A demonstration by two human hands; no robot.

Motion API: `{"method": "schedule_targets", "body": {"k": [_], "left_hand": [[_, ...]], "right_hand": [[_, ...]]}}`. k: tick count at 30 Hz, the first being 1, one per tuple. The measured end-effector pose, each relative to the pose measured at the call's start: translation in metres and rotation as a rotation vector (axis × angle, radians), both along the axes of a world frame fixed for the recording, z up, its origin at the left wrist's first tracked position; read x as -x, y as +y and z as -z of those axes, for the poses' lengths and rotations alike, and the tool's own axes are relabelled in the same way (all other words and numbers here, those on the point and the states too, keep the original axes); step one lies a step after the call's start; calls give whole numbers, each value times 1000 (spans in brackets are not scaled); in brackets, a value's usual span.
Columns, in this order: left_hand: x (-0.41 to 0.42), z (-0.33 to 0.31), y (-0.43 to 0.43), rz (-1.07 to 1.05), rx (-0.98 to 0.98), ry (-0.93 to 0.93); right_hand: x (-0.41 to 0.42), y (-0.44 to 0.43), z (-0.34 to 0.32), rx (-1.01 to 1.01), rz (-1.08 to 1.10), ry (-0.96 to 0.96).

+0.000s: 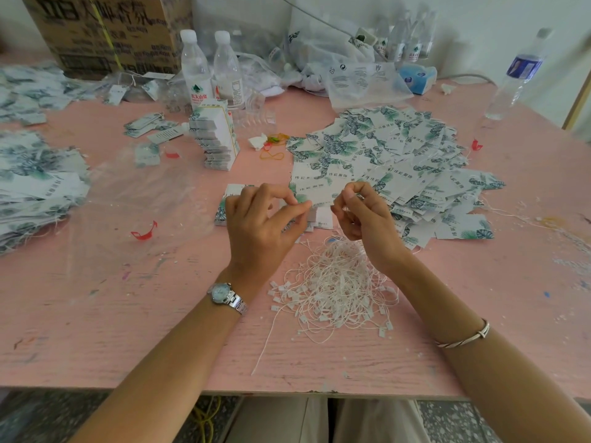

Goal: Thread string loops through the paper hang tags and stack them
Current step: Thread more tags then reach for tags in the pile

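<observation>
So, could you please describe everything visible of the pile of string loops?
The pile of string loops is a loose tangle of thin white cord, many strands ending in a small white rectangular clasp, plastic by the look. It lies on the pink table near its front edge, between the person's forearms. One strand trails out toward the table's edge. Its far side reaches under the right hand, where strands rise; whether the fingers hold any is unclear.
</observation>
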State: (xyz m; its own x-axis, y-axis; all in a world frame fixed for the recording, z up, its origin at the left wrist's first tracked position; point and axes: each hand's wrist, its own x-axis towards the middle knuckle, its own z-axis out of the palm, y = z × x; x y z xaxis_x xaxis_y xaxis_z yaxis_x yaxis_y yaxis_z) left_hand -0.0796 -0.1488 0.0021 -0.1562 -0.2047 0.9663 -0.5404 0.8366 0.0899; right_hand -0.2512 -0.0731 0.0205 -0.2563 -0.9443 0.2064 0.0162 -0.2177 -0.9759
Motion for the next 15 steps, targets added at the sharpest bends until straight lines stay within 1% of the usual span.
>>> {"method": "schedule_targets", "body": {"k": [3, 7, 15], "left_hand": [[2, 3, 2, 84, 48, -27], [4, 3, 5, 172, 80, -113], [4, 2, 6, 183, 128, -196]], "right_hand": [[1, 0, -1, 14, 11, -11], [2, 1, -2, -26, 81, -45], [5, 0, -2, 48, 133, -19]]}}
